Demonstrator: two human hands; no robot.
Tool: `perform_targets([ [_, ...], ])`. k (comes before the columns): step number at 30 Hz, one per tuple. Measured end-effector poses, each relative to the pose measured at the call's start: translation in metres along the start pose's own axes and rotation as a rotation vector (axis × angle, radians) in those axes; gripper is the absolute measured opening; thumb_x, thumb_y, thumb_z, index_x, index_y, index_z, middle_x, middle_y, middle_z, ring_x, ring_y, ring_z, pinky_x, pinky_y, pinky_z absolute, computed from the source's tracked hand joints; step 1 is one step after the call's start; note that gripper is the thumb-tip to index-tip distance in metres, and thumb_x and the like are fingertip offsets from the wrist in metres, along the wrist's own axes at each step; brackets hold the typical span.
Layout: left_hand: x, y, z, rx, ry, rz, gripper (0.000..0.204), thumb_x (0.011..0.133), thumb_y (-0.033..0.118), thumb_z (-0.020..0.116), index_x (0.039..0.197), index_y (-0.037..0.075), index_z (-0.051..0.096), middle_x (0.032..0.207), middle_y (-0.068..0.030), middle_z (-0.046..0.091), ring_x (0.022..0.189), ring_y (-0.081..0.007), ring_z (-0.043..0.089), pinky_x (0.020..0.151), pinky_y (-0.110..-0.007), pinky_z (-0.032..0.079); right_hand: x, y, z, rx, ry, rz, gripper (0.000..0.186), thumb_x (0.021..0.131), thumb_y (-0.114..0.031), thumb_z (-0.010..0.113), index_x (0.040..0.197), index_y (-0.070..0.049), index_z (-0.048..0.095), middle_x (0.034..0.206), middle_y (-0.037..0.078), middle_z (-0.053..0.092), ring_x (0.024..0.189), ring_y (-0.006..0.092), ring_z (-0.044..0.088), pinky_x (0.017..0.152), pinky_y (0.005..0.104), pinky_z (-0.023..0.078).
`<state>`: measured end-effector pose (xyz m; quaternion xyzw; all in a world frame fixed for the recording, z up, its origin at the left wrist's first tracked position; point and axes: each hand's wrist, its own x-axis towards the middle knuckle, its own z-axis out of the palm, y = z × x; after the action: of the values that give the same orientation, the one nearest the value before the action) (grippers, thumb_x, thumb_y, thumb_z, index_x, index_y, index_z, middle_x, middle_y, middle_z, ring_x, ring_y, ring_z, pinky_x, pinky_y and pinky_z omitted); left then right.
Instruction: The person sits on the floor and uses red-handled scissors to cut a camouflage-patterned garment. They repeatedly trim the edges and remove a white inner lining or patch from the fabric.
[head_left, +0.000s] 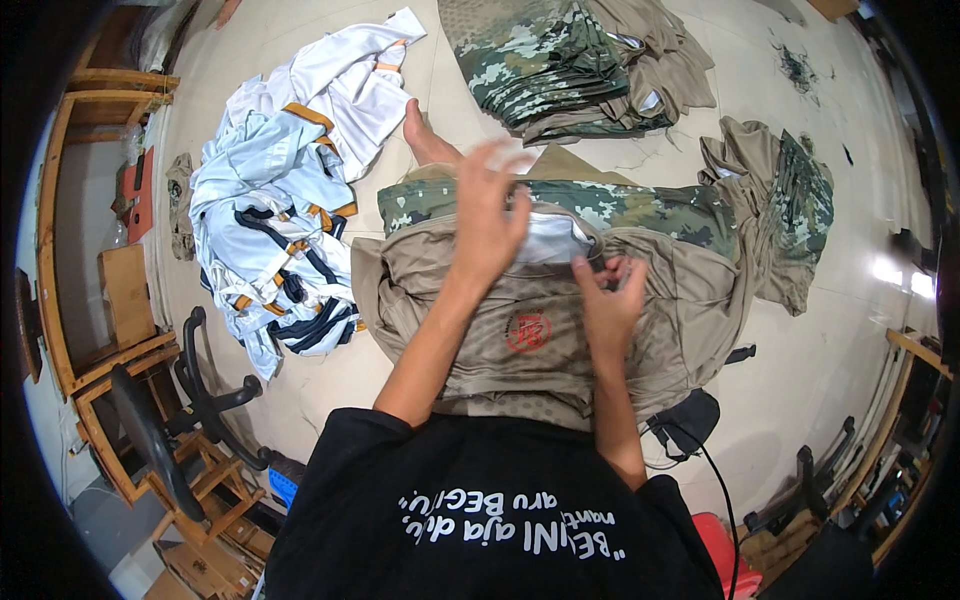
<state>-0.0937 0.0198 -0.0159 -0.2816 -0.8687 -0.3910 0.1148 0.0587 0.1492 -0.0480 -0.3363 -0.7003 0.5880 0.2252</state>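
Note:
A tan shirt (520, 340) with camouflage sleeves and a round red emblem lies spread in front of me, over my lap and the floor. My left hand (487, 215) is raised over its collar area with fingers apart, blurred, above a white inner lining (550, 240). My right hand (608, 300) pinches the tan fabric just right of the collar. My bare foot (425, 140) sticks out beyond the shirt.
A heap of white garments with navy and orange trim (290, 200) lies at left. A stack of camouflage and tan shirts (560, 65) sits ahead, another crumpled one (780, 210) at right. Black office chairs (170, 420) and wooden shelving (90, 240) stand at left. A black cabled device (690, 420) lies by my right side.

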Motion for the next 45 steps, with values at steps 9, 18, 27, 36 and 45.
perform_targets([
  [9, -0.007, 0.005, 0.021, -0.380, -0.449, -0.252, 0.022, 0.096, 0.023, 0.066, 0.110, 0.006, 0.067, 0.107, -0.0157, 0.068, 0.105, -0.0352, 0.063, 0.089, -0.045, 0.048, 0.014, 0.013, -0.014, 0.436, -0.154, 0.254, 0.025, 0.081, 0.007, 0.062, 0.091, -0.007, 0.044, 0.092, 0.004, 0.054, 0.079, 0.0148, 0.053, 0.068, 0.0259, 0.045],
  [18, -0.006, 0.001, 0.044, -0.420, -0.468, -0.193, 0.023, 0.102, 0.023, 0.060, 0.105, 0.002, 0.065, 0.097, -0.0213, 0.070, 0.090, -0.0421, 0.066, 0.080, -0.043, 0.052, 0.033, 0.010, -0.058, 1.186, -0.266, 0.715, 0.016, 0.079, 0.004, 0.050, 0.088, -0.008, 0.046, 0.082, 0.000, 0.044, 0.078, 0.0146, 0.048, 0.074, 0.0290, 0.042],
  [27, -0.009, 0.010, 0.008, -0.235, -0.038, -0.090, 0.015, 0.099, 0.017, 0.064, 0.104, 0.003, 0.065, 0.108, -0.0136, 0.067, 0.102, -0.0319, 0.064, 0.087, -0.040, 0.049, 0.024, -0.025, -0.042, -0.008, -0.225, 0.272, 0.021, 0.093, -0.014, 0.071, 0.082, -0.008, 0.054, 0.076, -0.001, 0.051, 0.066, 0.0139, 0.049, 0.064, 0.0272, 0.041],
  [36, -0.059, 0.009, -0.045, 0.204, 0.127, -0.276, 0.028, 0.083, 0.013, 0.080, 0.091, 0.003, 0.055, 0.090, -0.0114, 0.057, 0.088, -0.0305, 0.055, 0.085, -0.042, 0.044, 0.035, -0.061, 0.012, -0.165, -0.613, 0.127, 0.036, 0.103, -0.033, 0.061, 0.101, 0.003, 0.068, 0.089, 0.021, 0.070, 0.084, 0.0324, 0.069, 0.076, 0.0408, 0.051],
  [45, -0.069, -0.012, -0.054, -0.243, -0.069, -0.575, 0.029, 0.078, -0.010, 0.064, 0.102, 0.002, 0.052, 0.097, -0.0100, 0.067, 0.076, -0.0164, 0.062, 0.067, -0.026, 0.048, 0.043, -0.019, 0.052, -0.194, -0.637, 0.011, 0.046, 0.107, -0.041, 0.049, 0.104, 0.001, 0.066, 0.097, 0.028, 0.067, 0.092, 0.0463, 0.063, 0.082, 0.0470, 0.048],
])
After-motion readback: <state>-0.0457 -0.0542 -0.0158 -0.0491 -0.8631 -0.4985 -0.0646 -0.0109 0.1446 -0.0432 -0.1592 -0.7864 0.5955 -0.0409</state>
